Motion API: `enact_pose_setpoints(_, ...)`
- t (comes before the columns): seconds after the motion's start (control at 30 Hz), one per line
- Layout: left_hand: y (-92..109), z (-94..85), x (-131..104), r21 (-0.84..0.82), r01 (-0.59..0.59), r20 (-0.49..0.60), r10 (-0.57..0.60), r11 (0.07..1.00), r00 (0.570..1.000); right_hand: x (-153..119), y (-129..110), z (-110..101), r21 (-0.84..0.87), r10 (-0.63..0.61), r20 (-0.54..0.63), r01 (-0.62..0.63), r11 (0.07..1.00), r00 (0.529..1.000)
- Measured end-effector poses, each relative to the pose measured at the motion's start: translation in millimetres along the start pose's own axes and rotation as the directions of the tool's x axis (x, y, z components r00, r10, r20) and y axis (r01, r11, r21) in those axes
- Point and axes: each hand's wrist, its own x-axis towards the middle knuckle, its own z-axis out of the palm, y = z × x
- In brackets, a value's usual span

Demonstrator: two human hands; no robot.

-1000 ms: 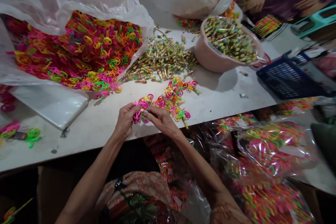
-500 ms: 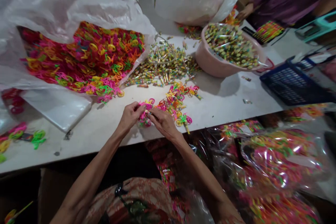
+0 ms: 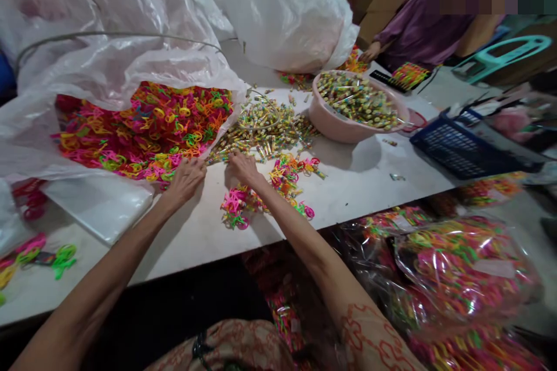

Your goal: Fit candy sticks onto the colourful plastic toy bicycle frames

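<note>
My left hand [image 3: 189, 178] lies at the front lip of a large plastic bag, against the loose plastic pieces [image 3: 174, 119] in pink, orange, yellow and green. Its fingers are stretched forward, with no held piece visible. My right hand [image 3: 242, 168] reaches to the near edge of a heap of small printed tubes [image 3: 265, 119]. Its fingers are drawn together and point down; whatever is between them is hidden. Under my right forearm lies a cluster of pink and green plastic pieces [image 3: 235, 203]. More pieces, some joined to tubes [image 3: 289, 174], lie just beyond the forearm.
A pink basin [image 3: 339, 127] full of tubes stands behind the heap, beside a blue basket [image 3: 461, 145]. Flat clear bags [image 3: 100, 203] lie at left. Filled bags [image 3: 465, 266] sit below the table edge. A person in a purple top [image 3: 426, 35] is at the far right.
My hands have parted from over the cluster, where they held a pink piece together. The left went to the bag's lip, the right to the tubes. The view has shifted.
</note>
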Motion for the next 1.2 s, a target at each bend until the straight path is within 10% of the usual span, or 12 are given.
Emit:
enact_pose_setpoints(0.2,11,-18.4,-9,-0.422,0.065,-0.256,-0.187,0.904,0.948,5,6,5,0.058,0.001,-0.036,0.001,0.998,0.999)
enact_pose_setpoints(0.3,21,-22.9,-16,-0.805,0.184,-0.177,-0.525,0.564,0.832,-8,10,1,0.382,0.15,-0.14,-0.087,0.92,0.979)
enact_pose_setpoints(0.43,40,-29.8,-27,-0.979,0.105,0.195,-0.662,-0.173,0.724,-45,0,2,0.952,0.239,-0.029,-0.046,0.304,0.971)
enact_pose_setpoints(0.57,61,-41.3,-42,-0.825,0.089,0.436,-0.527,-0.559,0.729,-81,-18,7,0.983,0.112,0.064,-0.044,-0.176,0.992)
enact_pose_setpoints(1.2,114,-40.6,-64,-0.731,0.042,0.46,-0.446,-0.681,0.768,-123,-50,17,0.937,0.016,0.097,-0.086,-0.34,0.995)
